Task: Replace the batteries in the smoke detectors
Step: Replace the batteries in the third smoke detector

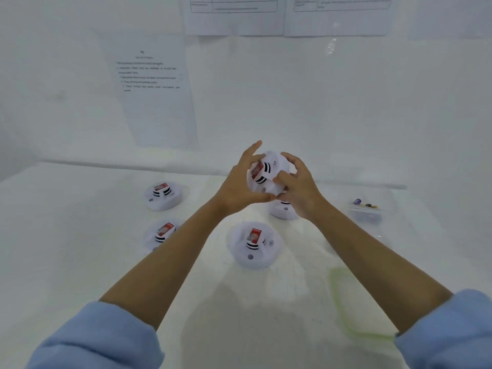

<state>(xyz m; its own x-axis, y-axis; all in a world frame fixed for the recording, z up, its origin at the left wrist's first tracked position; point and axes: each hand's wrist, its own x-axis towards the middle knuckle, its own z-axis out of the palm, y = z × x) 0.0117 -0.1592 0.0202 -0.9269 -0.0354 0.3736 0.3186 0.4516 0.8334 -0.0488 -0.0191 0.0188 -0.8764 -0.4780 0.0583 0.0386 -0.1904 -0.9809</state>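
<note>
Both hands are raised above the worktop (80, 262) and grasp one white smoke detector (269, 171) between them. The left hand (239, 187) cups it from the left and below, with the thumb across its underside and the forefinger stretched upward past its top edge. The right hand (298, 187) grips it from the right, fingers curled over the rim and the thumb pressing near the middle. A red-labelled battery (257, 170) sits in the held detector's face, beside black slots.

Directly beneath the hands, a second detector (283, 210) rests on the worktop, mostly hidden by the right wrist. Nearer the person lies a third detector (253, 246), its red battery showing. To the left are two more: a far-left detector (163, 195) and a near-left detector (161, 235), the latter partly covered by the left forearm. To the right, well apart, stands a clear container (366, 211) holding small dark items too blurred to name. A green-rimmed lid (346, 302) lies near the right forearm. Printed sheets (154, 89) hang on the wall behind.
</note>
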